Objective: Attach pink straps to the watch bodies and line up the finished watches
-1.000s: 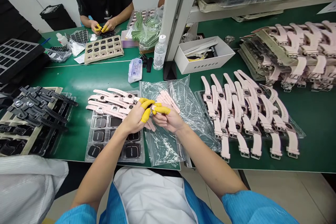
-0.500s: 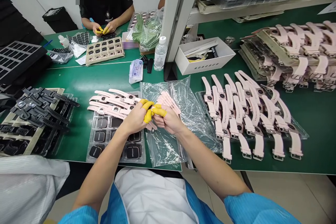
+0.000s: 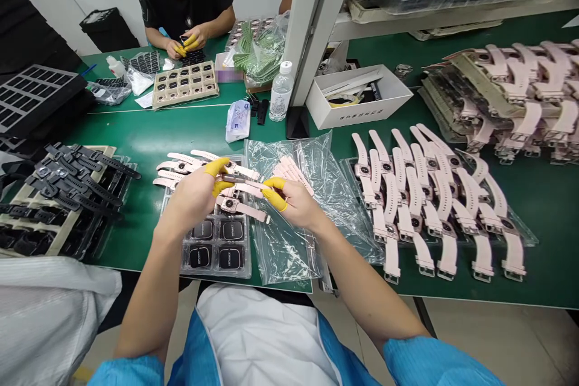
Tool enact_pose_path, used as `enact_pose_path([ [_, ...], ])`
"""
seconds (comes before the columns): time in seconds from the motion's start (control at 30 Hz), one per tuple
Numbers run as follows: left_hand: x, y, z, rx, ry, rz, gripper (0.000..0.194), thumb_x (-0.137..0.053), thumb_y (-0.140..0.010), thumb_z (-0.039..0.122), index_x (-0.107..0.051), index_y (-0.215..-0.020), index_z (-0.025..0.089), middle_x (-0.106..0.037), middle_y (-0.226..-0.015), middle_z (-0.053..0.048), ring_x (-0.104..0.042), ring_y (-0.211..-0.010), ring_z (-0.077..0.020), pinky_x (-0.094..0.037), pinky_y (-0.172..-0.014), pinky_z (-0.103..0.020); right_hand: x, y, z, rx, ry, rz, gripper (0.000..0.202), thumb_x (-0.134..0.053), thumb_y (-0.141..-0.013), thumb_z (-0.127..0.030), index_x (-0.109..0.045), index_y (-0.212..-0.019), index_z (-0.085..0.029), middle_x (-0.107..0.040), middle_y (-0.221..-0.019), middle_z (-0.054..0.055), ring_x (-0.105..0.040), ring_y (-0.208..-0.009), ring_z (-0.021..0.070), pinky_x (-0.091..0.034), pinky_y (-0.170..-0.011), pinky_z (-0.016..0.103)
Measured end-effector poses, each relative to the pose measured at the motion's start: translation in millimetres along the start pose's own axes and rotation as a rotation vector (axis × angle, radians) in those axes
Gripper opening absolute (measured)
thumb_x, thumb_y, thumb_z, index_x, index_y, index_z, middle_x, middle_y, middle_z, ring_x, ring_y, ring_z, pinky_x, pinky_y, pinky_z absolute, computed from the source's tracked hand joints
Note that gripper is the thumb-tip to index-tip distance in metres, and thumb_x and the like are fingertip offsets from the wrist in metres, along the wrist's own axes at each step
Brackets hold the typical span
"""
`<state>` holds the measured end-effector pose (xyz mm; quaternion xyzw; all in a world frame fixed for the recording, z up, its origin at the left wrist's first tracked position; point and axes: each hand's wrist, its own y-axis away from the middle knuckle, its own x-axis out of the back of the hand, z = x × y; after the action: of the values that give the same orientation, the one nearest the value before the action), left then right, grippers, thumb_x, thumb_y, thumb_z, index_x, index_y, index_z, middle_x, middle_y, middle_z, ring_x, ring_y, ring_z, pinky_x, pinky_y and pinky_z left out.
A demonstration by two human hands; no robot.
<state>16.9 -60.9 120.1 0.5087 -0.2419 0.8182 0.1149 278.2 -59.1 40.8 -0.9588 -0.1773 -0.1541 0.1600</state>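
Observation:
My left hand (image 3: 197, 190), with yellow finger covers, is closed on a watch (image 3: 233, 179) seen edge-on. My right hand (image 3: 292, 198) pinches the pink strap (image 3: 253, 190) that extends from this watch. Both hands are above a clear tray (image 3: 216, 271) of dark square watch faces. Several pink-strapped watches (image 3: 181, 166) lie across the tray's far part, and one (image 3: 230, 205) lies just below the held watch. Loose pink straps (image 3: 294, 172) rest on clear plastic bags (image 3: 289, 253) right of the tray.
Pink watches (image 3: 409, 193) cover a tray at right; more are stacked behind. Dark watches (image 3: 67, 178) are piled at left. A bottle (image 3: 281, 93) and white box (image 3: 362, 110) stand beside a metal post (image 3: 312, 42). Across the table, a person's hands (image 3: 185, 45) work near a beige tray (image 3: 185, 96).
My hands were together and have moved apart, the left going leftward. The held watch and strap now show between them. The view has shifted slightly.

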Motion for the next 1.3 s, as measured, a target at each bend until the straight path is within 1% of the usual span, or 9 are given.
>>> enact_pose_path([
  [0.1, 24.8, 21, -18, 0.034, -0.167, -0.123, 0.028, -0.049, -0.098, 0.016, -0.072, -0.113, 0.021, -0.074, -0.107, -0.011, -0.067, -0.100, -0.0291, -0.057, -0.090, -0.044, -14, 2, -5, 0.087, 0.155, -0.046, 0.039, -0.047, -0.108, -0.048, -0.073, -0.101, -0.021, -0.066, -0.091, 0.008, -0.060, -0.076, 0.0206, -0.047, -0.069, 0.034],
  [0.23, 36.3, 51, -48, 0.159, -0.104, -0.259, 0.024, -0.051, -0.099, 0.020, -0.071, -0.111, 0.023, -0.074, -0.100, -0.007, -0.066, -0.091, -0.0254, -0.055, -0.083, -0.039, -51, 6, -16, 0.179, 0.325, -0.131, 0.038, -0.039, -0.111, -0.040, -0.070, -0.122, -0.021, -0.072, -0.103, 0.012, -0.065, -0.087, 0.0248, -0.049, -0.072, 0.036],
  [0.33, 31.7, 62, -70, 0.181, -0.085, -0.356, 0.021, -0.052, -0.098, 0.021, -0.073, -0.101, 0.024, -0.072, -0.097, -0.006, -0.064, -0.090, -0.0244, -0.053, -0.086, -0.039, -75, 7, -23, 0.220, 0.459, -0.194, 0.034, -0.042, -0.111, -0.036, -0.072, -0.110, -0.019, -0.072, -0.098, 0.014, -0.063, -0.086, 0.0255, -0.043, -0.066, 0.034],
  [0.47, 11.8, 60, -89, 0.193, -0.145, -0.266, 0.019, -0.054, -0.095, 0.019, -0.073, -0.102, 0.022, -0.065, -0.104, -0.010, -0.060, -0.097, -0.0261, -0.052, -0.091, -0.043, -86, 3, -26, 0.196, 0.622, -0.188, 0.033, -0.046, -0.110, -0.033, -0.071, -0.095, -0.018, -0.068, -0.095, 0.014, -0.059, -0.085, 0.0237, -0.030, -0.058, 0.032],
  [0.7, -2.8, 77, -90, 0.232, -0.316, -0.031, 0.018, -0.055, -0.101, 0.033, -0.061, -0.093, 0.018, -0.062, -0.109, -0.016, -0.056, -0.108, -0.0332, -0.050, -0.095, -0.050, -46, -2, -7, 0.097, 0.632, -0.046, 0.034, -0.045, -0.110, -0.038, -0.072, -0.115, -0.017, -0.066, -0.104, 0.013, -0.060, -0.088, 0.0242, -0.039, -0.062, 0.033],
  [0.8, 10.2, 100, -83, 0.279, -0.419, -0.122, 0.015, -0.053, -0.101, 0.030, -0.064, -0.100, 0.019, -0.065, -0.110, -0.016, -0.057, -0.107, -0.0345, -0.050, -0.089, -0.049, -16, -4, 9, -0.152, 0.731, -0.004, 0.024, -0.053, -0.106, -0.032, -0.071, -0.110, -0.017, -0.065, -0.107, 0.015, -0.061, -0.092, 0.0277, -0.040, -0.064, 0.035],
  [0.93, 25.1, 110, -68, 0.260, -0.544, -0.328, 0.031, -0.054, -0.095, 0.021, -0.066, -0.123, 0.017, -0.068, -0.118, -0.018, -0.057, -0.109, -0.0375, -0.051, -0.081, -0.048, -1, -8, 20, -0.372, 0.875, -0.148, 0.019, -0.066, -0.098, -0.032, -0.070, -0.107, -0.015, -0.065, -0.112, 0.017, -0.060, -0.105, 0.0326, -0.043, -0.070, 0.036],
  [1.17, 23.3, 90, -63, 0.267, -0.604, -0.388, 0.027, -0.052, -0.100, 0.026, -0.070, -0.117, 0.015, -0.069, -0.119, -0.019, -0.059, -0.111, -0.0379, -0.051, -0.086, -0.049, -10, -13, 15, -0.375, 0.935, -0.157, 0.016, -0.050, -0.099, -0.016, -0.066, -0.099, -0.014, -0.064, -0.112, 0.020, -0.061, -0.108, 0.0314, -0.045, -0.079, 0.037],
  [1.3, 37.1, 92, -70, 0.288, -0.435, -0.333, 0.021, -0.051, -0.102, 0.028, -0.069, -0.104, 0.019, -0.072, -0.109, -0.014, -0.063, -0.103, -0.0326, -0.052, -0.085, -0.044, 1, -14, 22, -0.371, 0.595, 0.018, 0.017, -0.046, -0.101, -0.027, -0.057, -0.091, -0.019, -0.065, -0.106, 0.016, -0.062, -0.094, 0.0281, -0.047, -0.078, 0.039],
])
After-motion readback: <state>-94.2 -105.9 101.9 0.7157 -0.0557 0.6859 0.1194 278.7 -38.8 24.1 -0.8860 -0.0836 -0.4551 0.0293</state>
